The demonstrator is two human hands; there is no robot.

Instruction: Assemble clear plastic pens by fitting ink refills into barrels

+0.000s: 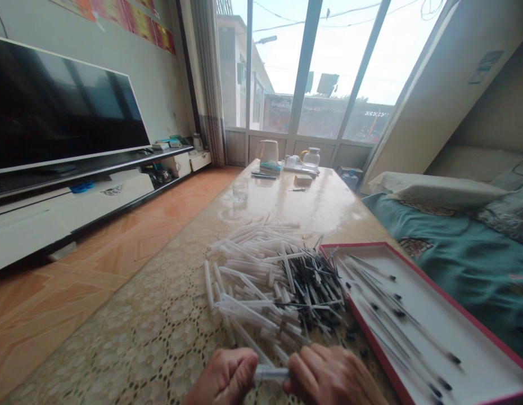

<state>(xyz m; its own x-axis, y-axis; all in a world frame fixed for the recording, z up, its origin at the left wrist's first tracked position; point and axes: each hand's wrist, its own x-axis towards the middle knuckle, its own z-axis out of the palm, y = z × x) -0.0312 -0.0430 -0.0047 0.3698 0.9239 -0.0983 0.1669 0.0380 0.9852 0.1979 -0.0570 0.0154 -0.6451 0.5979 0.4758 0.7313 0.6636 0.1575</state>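
At the near edge of the table, my left hand (228,376) and my right hand (331,374) are closed around opposite ends of a whitish see-through pen barrel (271,373), held level between them. Its ends are hidden in my fingers. Just beyond lies a loose pile of similar white pen barrels (244,270). A heap of thin dark pen refills (314,281) adjoins it on the right, with small black pieces scattered near its lower edge. Several thin clear pens with black ends (396,320) lie in a shallow white box with a red rim (449,306) to the right.
The table (168,315) has a patterned cover. Toward its far end stand a drinking glass (240,192), a white kettle (269,151) and a glass jug (312,157). A bed with teal covers (455,253) borders the right side; a television (67,107) stands left.
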